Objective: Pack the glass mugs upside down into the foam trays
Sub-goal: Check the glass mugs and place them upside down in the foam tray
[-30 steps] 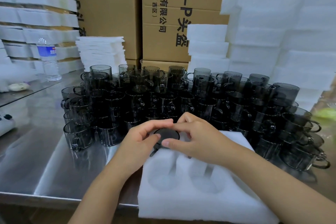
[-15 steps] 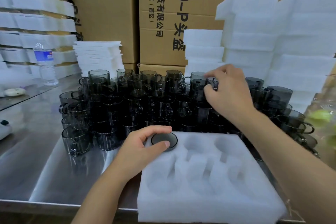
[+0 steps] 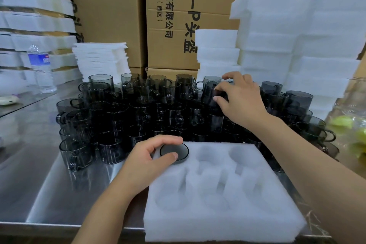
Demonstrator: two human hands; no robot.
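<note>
**One seated, one in hand**

The left grip [image 3: 146, 161] clasps the base of an upturned smoky-grey glass mug [image 3: 174, 150], which sits in the far-left pocket of the white foam tray [image 3: 227, 214] at the near edge of the steel counter [image 3: 29, 164]. The right grip [image 3: 241, 101] pinches an upright smoky-grey glass mug [image 3: 211, 93] in the cluster of grey mugs [image 3: 118, 109] behind the tray.

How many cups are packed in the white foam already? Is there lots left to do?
Just started. Done: one mug sits upside down in the far-left pocket of the foam tray, with the left hand curled round it. In hand: the right hand grips a second mug in the pile. Left: the other pockets are empty, and many mugs wait behind.
</note>
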